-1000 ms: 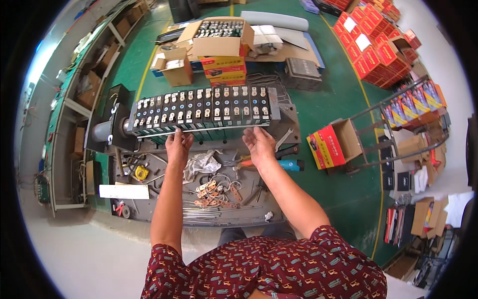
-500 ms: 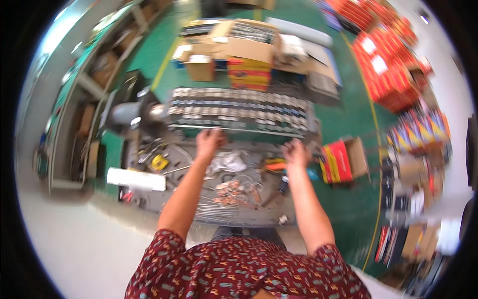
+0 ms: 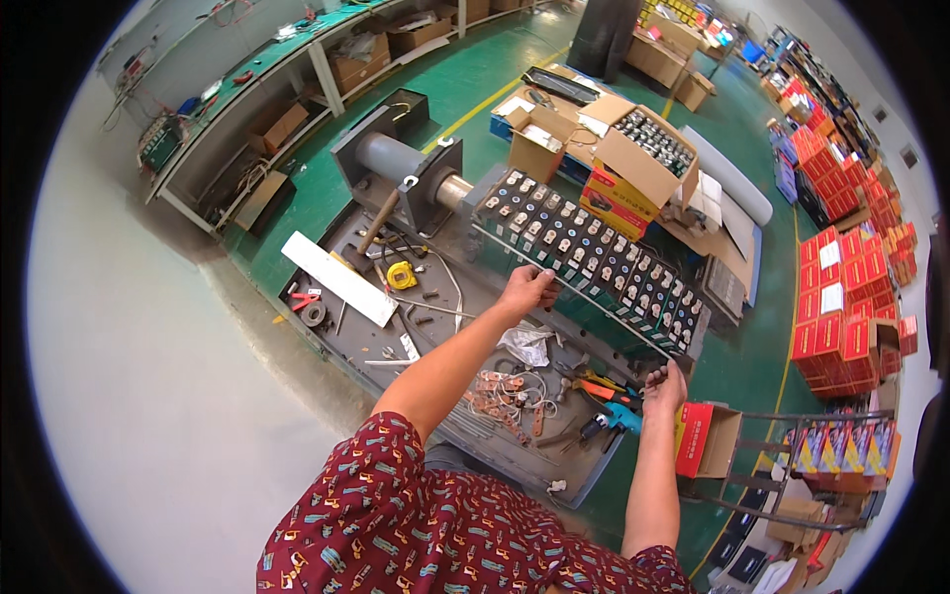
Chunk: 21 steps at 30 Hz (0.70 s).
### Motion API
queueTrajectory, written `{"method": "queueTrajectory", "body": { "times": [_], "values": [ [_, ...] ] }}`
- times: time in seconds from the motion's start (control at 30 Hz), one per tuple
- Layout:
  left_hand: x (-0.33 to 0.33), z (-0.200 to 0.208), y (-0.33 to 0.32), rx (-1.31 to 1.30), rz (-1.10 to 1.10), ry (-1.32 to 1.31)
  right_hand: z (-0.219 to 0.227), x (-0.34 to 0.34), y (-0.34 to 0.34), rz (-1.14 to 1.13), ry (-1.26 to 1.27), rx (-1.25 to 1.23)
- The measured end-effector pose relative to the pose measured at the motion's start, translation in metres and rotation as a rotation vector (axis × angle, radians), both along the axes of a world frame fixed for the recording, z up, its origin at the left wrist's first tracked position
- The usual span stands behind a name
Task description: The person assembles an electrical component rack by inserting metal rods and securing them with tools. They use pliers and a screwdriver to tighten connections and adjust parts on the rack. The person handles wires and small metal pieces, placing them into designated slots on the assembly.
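Nearest, on our grey metal bench (image 3: 581,472), lies one tangle of flat coppery strips and white cord (image 3: 492,403). Beyond it, our bare left hand (image 3: 527,292) pinches one thin, straight, silvery metal rod (image 3: 599,310); our bare right hand (image 3: 664,389) touches its right end, clamped or not we cannot tell. The rod runs before one row of blocky, black-topped battery cells (image 3: 594,260).

Left of your left hand (image 3: 531,290) stands a green-topped workbench (image 3: 267,59); right of that hand, you see yellow-lined green floor (image 3: 772,297) and a pale wall (image 3: 896,134).
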<state>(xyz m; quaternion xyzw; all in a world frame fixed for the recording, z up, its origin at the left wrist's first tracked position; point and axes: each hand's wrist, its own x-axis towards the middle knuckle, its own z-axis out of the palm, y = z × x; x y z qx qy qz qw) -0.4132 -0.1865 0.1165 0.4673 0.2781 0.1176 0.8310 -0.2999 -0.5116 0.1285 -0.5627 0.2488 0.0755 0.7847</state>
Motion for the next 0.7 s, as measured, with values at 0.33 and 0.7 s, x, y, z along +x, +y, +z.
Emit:
{"method": "queueTrajectory", "body": {
  "times": [0.33,0.7],
  "values": [
    [-0.001,-0.009,0.011,0.04,-0.045,0.005,0.008,0.003,-0.003,0.205,-0.09,-0.29],
    [-0.002,-0.014,0.012,-0.047,-0.077,-0.096,0.001,0.004,-0.002,0.126,-0.085,-0.342]
  ]
}}
